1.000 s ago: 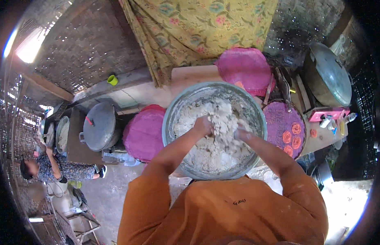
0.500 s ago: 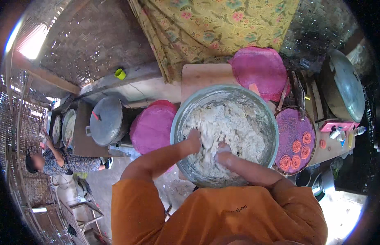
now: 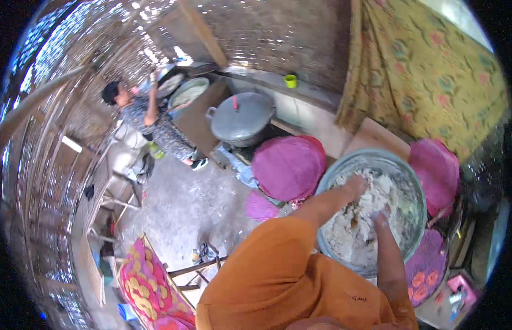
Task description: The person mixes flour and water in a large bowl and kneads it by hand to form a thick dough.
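Observation:
A large grey-green basin [image 3: 420,204] holds a pale, floury, crumbly dough [image 3: 396,190]. My left hand [image 3: 356,186] reaches into the dough toward the basin's far left side, its fingers hidden in the mixture. Nearer the middle, my right hand [image 3: 381,217] is pressed into the same mass. Dough coats its fingers, and whether they are curled or spread does not show. A brownish hollow shows in the dough between the hands.
A lidded metal pot [image 3: 242,118] and a round pink tray [image 3: 289,168] stand to the left. At the right are a pink cover [image 3: 435,173] and a purple tray with orange coils [image 3: 426,264]. A co-worker [image 3: 151,118] works by other basins at the far left.
The view has swung left, so the basin now appears farther right and more floor shows. Both hands remain in the dough. Between them a brownish hollow is now visible.

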